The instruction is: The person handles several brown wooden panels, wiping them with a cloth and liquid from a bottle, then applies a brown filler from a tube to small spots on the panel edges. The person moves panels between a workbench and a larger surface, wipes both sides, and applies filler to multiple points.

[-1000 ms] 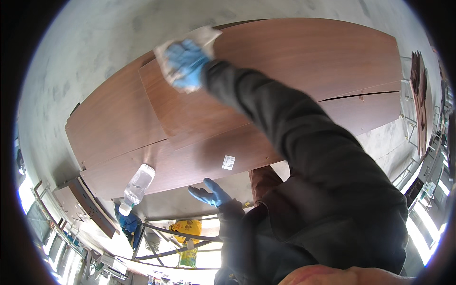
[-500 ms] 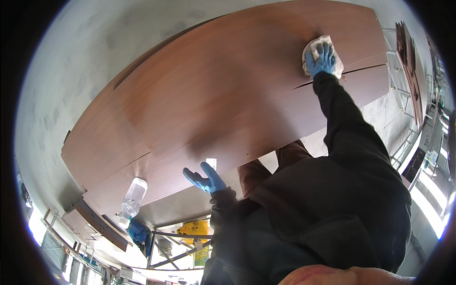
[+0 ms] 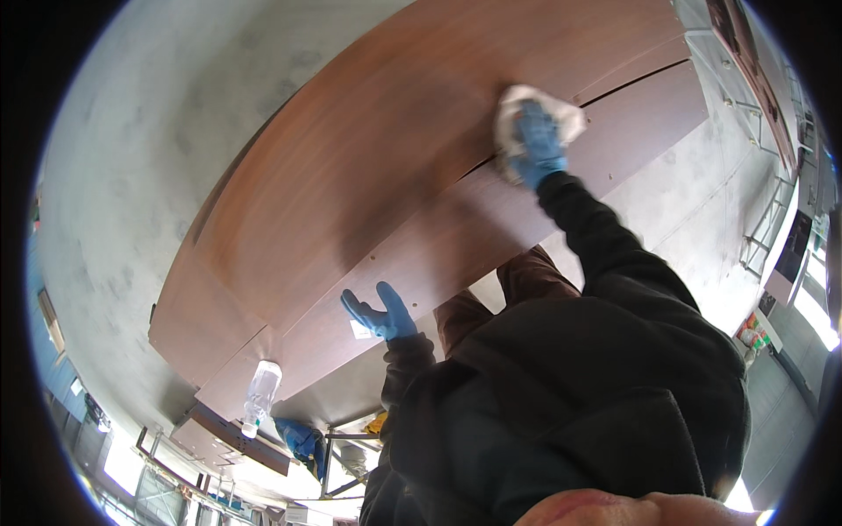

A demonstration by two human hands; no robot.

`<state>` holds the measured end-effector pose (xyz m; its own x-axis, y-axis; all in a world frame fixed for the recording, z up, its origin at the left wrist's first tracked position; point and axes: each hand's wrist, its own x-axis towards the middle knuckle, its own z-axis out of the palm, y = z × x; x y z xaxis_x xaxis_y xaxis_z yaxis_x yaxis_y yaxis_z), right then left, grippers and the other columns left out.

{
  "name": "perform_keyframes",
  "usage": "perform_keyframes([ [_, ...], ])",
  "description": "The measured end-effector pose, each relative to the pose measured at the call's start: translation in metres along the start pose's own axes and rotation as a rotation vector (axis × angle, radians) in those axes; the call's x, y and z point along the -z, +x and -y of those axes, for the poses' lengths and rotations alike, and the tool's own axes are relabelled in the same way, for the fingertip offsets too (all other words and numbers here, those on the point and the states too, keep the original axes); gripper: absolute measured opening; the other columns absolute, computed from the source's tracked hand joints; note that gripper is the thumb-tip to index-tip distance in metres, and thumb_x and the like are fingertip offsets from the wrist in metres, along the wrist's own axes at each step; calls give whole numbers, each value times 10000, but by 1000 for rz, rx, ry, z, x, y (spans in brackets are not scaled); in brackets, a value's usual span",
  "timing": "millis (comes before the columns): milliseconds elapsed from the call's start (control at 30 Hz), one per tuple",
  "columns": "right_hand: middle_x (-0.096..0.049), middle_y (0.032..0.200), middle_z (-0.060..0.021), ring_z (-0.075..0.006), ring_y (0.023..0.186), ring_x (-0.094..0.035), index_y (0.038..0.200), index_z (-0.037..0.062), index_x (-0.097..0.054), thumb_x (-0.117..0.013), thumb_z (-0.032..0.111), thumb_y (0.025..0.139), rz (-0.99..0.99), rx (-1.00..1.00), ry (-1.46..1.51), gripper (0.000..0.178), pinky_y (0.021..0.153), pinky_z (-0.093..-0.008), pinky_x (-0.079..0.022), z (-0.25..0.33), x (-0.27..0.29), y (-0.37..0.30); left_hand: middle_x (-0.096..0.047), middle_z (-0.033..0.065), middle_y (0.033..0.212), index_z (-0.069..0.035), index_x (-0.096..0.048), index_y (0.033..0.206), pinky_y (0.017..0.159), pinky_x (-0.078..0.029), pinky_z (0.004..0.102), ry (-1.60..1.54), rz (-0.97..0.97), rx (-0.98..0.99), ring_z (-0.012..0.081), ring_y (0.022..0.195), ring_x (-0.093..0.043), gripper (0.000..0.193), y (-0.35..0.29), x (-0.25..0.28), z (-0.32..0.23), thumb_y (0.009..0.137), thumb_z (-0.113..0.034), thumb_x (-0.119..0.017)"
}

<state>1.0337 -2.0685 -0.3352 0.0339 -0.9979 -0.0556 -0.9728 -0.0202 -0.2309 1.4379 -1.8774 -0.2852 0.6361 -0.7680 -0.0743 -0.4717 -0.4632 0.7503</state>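
Observation:
A large reddish-brown wood panel (image 3: 342, 167) with a curved far edge lies in front of me. My right hand (image 3: 538, 145), in a blue glove, presses a whitish cloth (image 3: 513, 103) onto it, over the dark seam between the main part and the near strip. Motion blurs hand and cloth somewhat. Above the near edge hovers my left hand (image 3: 383, 314), also blue-gloved, its fingers apart and holding nothing. A small white label (image 3: 360, 330) shows just beneath it. On the panel's near left corner lies a clear plastic bottle (image 3: 262, 393).
Beyond the panel stretches a grey floor (image 3: 114, 184). Brown boards (image 3: 754, 74) stand on a metal rack at the far right. More boards (image 3: 230, 443) are at lower left, beside a blue bag (image 3: 301, 441) and a yellow bag (image 3: 377, 424).
My right hand has swept the cloth left and nearer along the panel, onto the seam. The view has turned, so the panel sits more steeply. My left hand stays open.

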Motion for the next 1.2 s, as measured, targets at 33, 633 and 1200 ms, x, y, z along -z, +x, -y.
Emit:
perform_keyframes([
  [33, -334, 1668, -220, -420, 1556, -288, 1537, 33, -430, -626, 275, 954, -68, -51, -122, 661, 1278, -514, -222, -42, 7, -6, -368, 210, 1645, 1, -376, 1598, 1209, -376, 499, -44, 11, 122, 365, 1474, -432, 766, 1, -2, -2, 983, -237, -764],
  [633, -551, 1555, -128, -329, 1451, -495, 1409, 93, -614, -660, 521, 977, -307, 577, -104, 610, 1192, -518, -386, 56, 41, 289, -595, 237, 1479, 88, -528, 1459, 1188, -455, 517, -1353, 60, 1387, 402, 1388, -554, 656, 65, -4, -31, 1050, -421, -589],
  [1200, -714, 933, -210, -416, 925, -685, 876, 24, -688, -613, 835, 848, 348, 418, -440, 815, 808, -509, -532, 62, 40, 414, -678, 338, 1128, 47, -515, 1355, 968, -614, 533, -1156, 179, 1508, 432, 1045, -705, 514, 95, -79, -95, 1044, -335, -662],
])
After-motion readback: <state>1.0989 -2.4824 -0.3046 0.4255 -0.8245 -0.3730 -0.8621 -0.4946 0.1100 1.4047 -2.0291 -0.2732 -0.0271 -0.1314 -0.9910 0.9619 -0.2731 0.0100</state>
